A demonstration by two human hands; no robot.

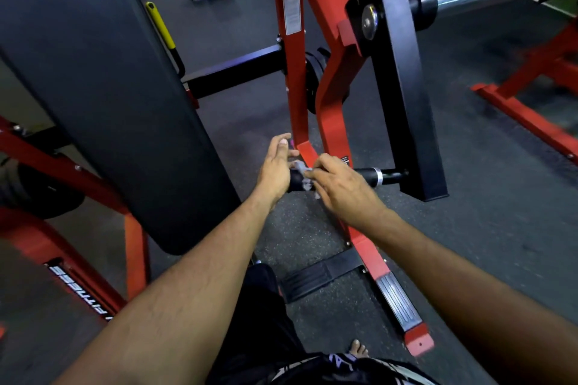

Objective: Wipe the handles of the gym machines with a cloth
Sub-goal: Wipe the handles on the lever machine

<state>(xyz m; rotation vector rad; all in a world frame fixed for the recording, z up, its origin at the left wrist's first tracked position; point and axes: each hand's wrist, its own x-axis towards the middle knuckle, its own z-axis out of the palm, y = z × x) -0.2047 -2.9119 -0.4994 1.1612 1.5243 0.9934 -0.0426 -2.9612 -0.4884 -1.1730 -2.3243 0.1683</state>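
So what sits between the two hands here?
In the head view, a small grey cloth on the black handle lies between the left hand and right hand.

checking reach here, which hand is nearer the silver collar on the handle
Right. The right hand lies over the handle, just short of the silver collar. The left hand is at the handle's free end, farther away.

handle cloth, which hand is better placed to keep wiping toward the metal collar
Right. The right hand lies over the cloth on the black handle, nearer the collar. The left hand rests at the handle's free end.
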